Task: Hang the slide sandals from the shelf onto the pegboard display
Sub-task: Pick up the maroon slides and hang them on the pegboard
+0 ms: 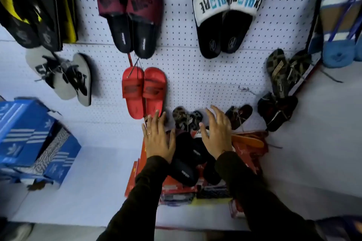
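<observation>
A pair of black slide sandals [188, 160] lies on a stack of red boxes [176, 188] on the white shelf [98, 178]. My left hand [158, 139] hovers over the left side of the pair, fingers spread, holding nothing. My right hand [217, 133] is open just above the pair's right side. The white pegboard [186, 68] rises behind, with red slides [144, 92], maroon-strap black slides [131, 10] and black slides with white straps [225, 10] hanging on it.
Blue shoe boxes [33, 139] stand on the shelf at the left. Grey flip-flops [64, 78], small dark sandals [278, 92], black-and-yellow sandals [35, 6] and blue ones [340, 17] hang around the board. Small camouflage sandals [186, 117] hang just behind my hands.
</observation>
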A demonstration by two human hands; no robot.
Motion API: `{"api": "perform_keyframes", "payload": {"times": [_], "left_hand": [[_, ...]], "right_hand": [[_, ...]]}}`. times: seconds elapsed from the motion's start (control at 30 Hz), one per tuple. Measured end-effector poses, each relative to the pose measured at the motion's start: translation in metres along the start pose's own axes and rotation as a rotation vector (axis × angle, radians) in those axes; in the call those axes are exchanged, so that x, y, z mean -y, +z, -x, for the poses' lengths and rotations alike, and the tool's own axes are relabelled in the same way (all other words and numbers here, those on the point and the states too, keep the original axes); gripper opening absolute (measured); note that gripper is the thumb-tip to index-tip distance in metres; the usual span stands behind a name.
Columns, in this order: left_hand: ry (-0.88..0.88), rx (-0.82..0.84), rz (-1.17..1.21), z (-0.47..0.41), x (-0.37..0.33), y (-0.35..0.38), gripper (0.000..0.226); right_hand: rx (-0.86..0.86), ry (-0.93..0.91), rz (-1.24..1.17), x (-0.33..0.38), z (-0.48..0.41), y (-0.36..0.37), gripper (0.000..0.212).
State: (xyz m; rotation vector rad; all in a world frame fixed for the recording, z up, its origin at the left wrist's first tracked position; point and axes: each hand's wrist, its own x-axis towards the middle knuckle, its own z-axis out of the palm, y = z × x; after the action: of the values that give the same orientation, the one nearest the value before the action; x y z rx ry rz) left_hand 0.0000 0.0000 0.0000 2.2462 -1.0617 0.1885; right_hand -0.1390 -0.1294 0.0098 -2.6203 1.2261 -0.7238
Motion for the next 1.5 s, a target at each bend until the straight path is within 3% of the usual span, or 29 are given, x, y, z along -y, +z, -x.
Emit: {"api": "perform_keyframes", "payload": {"times": [0.1,0.27,0.37,0.47,0.57,0.77,0.9,1.0,1.07,1.2,1.33,1.5], "left_hand": [[-0.185,0.104,0.102,0.028,0.019,0.021,0.059],[-0.723,0.513,0.057,0.072,0.039,0.055,0.07],[-0.998,0.664,0.219,0.085,0.049,0.085,0.068],[-1.234,0.71,0.493,0.09,0.058,0.113,0.087],[-1.402,0.667,0.706,0.086,0.047,0.117,0.064],[-1.528,0.624,0.926,0.091,0.05,0.123,0.058],[-1.512,0.555,1.064,0.095,0.054,0.108,0.055],[-1.496,0.492,1.058,0.101,0.061,0.094,0.056],[-1.479,0.466,1.029,0.101,0.065,0.081,0.044],[-1.363,0.366,1.087,0.089,0.072,0.055,0.032],[-1.167,0.281,1.082,0.065,0.076,0.021,0.053],[-0.925,0.162,1.135,0.032,0.066,-0.024,0.043]], "right_hand": [[0.217,0.036,-0.007,-0.013,0.01,0.027,0.049],[0.594,0.16,-0.049,-0.031,0.016,0.07,0.047],[0.736,0.259,-0.106,-0.036,0.012,0.084,0.049],[0.806,0.323,-0.169,-0.039,0.006,0.095,0.049],[0.836,0.374,-0.196,-0.043,-0.001,0.104,0.05],[0.819,0.604,-0.348,-0.052,0.002,0.11,0.047],[0.864,0.813,-0.566,-0.073,0.009,0.135,0.049],[0.837,0.927,-0.722,-0.049,0.021,0.108,0.043],[0.817,0.96,-0.812,-0.033,0.032,0.093,0.041],[0.707,0.921,-0.953,-0.012,0.044,0.08,0.049],[0.591,0.827,-1.018,0.006,0.04,0.069,0.058],[0.471,0.714,-1.165,0.039,0.019,0.04,0.048]]}}
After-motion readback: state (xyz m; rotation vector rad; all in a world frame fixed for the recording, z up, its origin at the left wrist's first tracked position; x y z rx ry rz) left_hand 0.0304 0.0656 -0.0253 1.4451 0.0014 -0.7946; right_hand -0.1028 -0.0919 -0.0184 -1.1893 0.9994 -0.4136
